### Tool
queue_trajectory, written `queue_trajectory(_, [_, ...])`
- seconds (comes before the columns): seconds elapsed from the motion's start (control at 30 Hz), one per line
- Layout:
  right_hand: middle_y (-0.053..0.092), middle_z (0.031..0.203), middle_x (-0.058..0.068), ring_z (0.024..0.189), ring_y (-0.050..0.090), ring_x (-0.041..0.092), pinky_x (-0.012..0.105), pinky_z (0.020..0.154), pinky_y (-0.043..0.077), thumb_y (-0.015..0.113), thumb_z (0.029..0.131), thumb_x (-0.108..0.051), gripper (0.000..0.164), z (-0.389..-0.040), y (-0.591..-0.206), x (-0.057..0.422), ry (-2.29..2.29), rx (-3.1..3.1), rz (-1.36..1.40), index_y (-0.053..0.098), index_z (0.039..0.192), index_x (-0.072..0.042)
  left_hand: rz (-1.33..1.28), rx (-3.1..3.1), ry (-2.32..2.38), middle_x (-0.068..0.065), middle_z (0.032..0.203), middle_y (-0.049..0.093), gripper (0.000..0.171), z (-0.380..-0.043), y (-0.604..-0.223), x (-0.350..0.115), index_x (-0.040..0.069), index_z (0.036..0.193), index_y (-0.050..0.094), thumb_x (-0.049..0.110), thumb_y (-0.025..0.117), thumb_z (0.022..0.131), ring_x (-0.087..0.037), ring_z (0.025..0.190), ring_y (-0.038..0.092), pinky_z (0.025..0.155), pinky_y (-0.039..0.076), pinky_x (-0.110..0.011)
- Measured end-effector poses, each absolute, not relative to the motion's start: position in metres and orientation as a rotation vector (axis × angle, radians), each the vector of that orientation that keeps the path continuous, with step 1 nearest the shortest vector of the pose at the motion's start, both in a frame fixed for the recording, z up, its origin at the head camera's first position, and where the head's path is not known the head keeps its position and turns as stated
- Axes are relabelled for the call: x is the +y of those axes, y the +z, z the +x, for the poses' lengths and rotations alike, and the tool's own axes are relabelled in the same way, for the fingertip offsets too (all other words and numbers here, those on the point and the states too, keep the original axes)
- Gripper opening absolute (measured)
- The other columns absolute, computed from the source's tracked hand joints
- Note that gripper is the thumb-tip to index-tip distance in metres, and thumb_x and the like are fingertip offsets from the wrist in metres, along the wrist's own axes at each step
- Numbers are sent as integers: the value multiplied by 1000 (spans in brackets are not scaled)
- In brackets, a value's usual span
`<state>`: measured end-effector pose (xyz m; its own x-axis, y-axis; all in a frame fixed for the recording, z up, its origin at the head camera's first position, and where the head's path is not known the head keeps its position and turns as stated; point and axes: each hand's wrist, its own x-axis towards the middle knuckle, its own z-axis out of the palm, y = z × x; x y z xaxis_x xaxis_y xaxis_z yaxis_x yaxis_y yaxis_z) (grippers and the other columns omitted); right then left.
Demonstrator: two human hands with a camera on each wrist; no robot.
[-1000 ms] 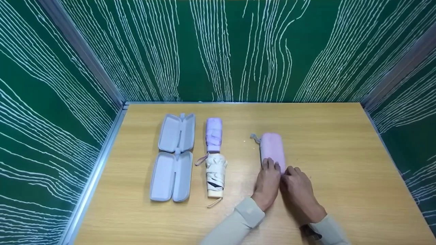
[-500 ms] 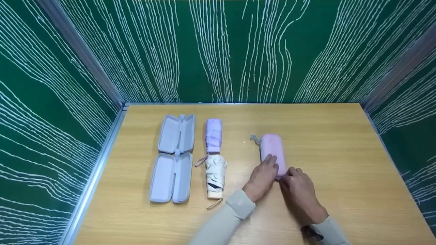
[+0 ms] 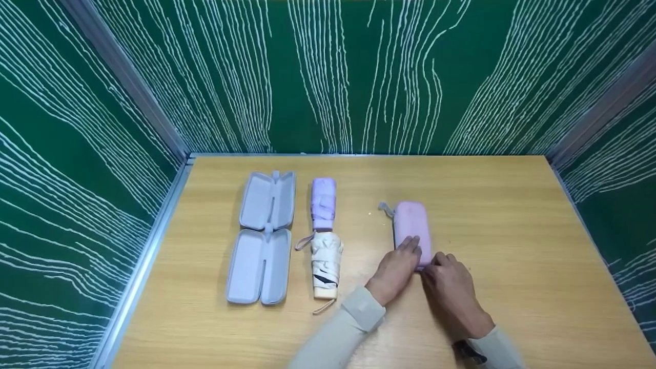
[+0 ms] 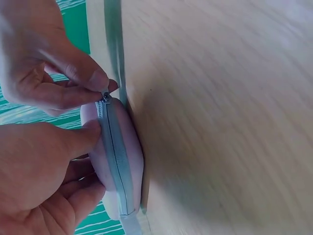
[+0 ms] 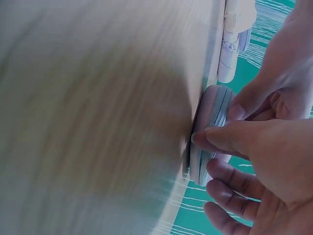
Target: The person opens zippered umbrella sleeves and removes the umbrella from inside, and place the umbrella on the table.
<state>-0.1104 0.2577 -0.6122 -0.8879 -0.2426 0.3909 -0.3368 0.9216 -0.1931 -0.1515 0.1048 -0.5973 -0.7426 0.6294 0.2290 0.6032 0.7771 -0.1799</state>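
A pink zippered case [image 3: 410,220] lies closed on the table, right of centre, with a grey strap at its far left corner. My left hand [image 3: 394,269] holds its near part, fingers over the top. In the left wrist view, the left thumb presses beside the grey zipper [image 4: 117,152]. At the near end of the case, my right hand [image 3: 453,282] pinches the zipper pull [image 4: 105,94] between thumb and index finger. The right wrist view shows the other right fingers loosely bent, off the case [image 5: 208,107].
Two open cases with grey linings, one far [image 3: 256,200] and one near [image 3: 243,269], lie at left. Beside them lie a folded purple umbrella [image 3: 323,202] and a folded cream umbrella [image 3: 326,261]. Green walls with white lines enclose the wooden table [image 3: 502,205].
Since a second ago, my left hand has shifted left and turned slightly, baring the case's near right corner. The right hand stays at the near end, hardly moved.
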Motion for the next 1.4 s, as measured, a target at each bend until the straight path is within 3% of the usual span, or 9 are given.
queue_trajectory(0.13, [60, 81, 14, 72, 56, 33, 46, 57, 50, 85, 82, 1, 8, -109, -612, 256, 390, -2727, 396, 78, 84, 4, -957, -2709, 111, -1, 148, 64, 36, -152, -600, 106, 16, 132, 73, 7, 67, 97, -12, 134, 61, 90, 57, -17])
queue_trajectory(0.33, [61, 82, 15, 72, 56, 33, 46, 57, 50, 84, 82, 3, 7, -107, -612, 253, 421, -2725, 369, 79, 87, 4, -894, -2675, 96, -1, 145, 66, 33, -148, -603, 112, 15, 129, 74, 7, 68, 97, -11, 132, 63, 87, 57, -15])
queue_trajectory(0.6, [60, 81, 17, 71, 54, 34, 45, 56, 50, 83, 82, 2, 6, -103, -614, 251, 371, -2705, 368, 77, 84, 3, -764, -2631, 351, 4, 145, 65, 33, -136, -611, 126, 19, 133, 70, 21, 68, 100, -7, 134, 59, 90, 54, -11])
queue_trajectory(0.83, [59, 81, 18, 72, 53, 35, 45, 57, 49, 84, 80, 3, 10, -102, -614, 253, 358, -2713, 364, 76, 85, 5, -737, -2595, 489, 5, 142, 65, 36, -132, -614, 134, 19, 135, 68, 24, 65, 99, -7, 138, 55, 115, 40, -18])
queue_trajectory(1.0, [60, 82, 17, 72, 54, 34, 45, 56, 49, 85, 81, 2, 9, -102, -613, 254, 372, -2727, 357, 79, 88, 2, -759, -2616, 421, 4, 141, 66, 34, -134, -612, 132, 19, 133, 70, 26, 67, 100, -8, 133, 58, 102, 50, -14])
queue_trajectory(1.13, [60, 82, 15, 71, 54, 32, 45, 55, 48, 83, 84, 0, 5, -101, -612, 254, 400, -2751, 316, 81, 89, 0, -858, -2655, 246, 5, 129, 68, 30, -145, -603, 124, 20, 122, 74, 31, 75, 94, -8, 117, 62, 82, 56, -13])
queue_trajectory(1.2, [59, 81, 14, 71, 53, 32, 45, 55, 47, 83, 84, 0, 3, -102, -611, 255, 414, -2751, 300, 81, 87, -1, -947, -2702, 167, 5, 124, 67, 30, -153, -596, 118, 20, 119, 75, 31, 78, 91, -9, 115, 61, 81, 58, -16])
queue_trajectory(1.3, [57, 80, 14, 72, 53, 33, 47, 55, 47, 82, 84, 0, 3, -102, -610, 256, 427, -2741, 295, 79, 83, -1, -1099, -2795, 106, 4, 138, 63, 35, -164, -586, 109, 21, 124, 74, 27, 78, 91, -13, 133, 57, 96, 56, -20])
queue_trajectory(1.4, [57, 81, 13, 73, 53, 35, 48, 56, 47, 81, 85, 0, 6, -102, -610, 257, 428, -2744, 300, 78, 80, -2, -1221, -2842, 93, 4, 158, 52, 38, -173, -579, 101, 23, 134, 71, 18, 73, 96, -15, 151, 43, 108, 50, -23])
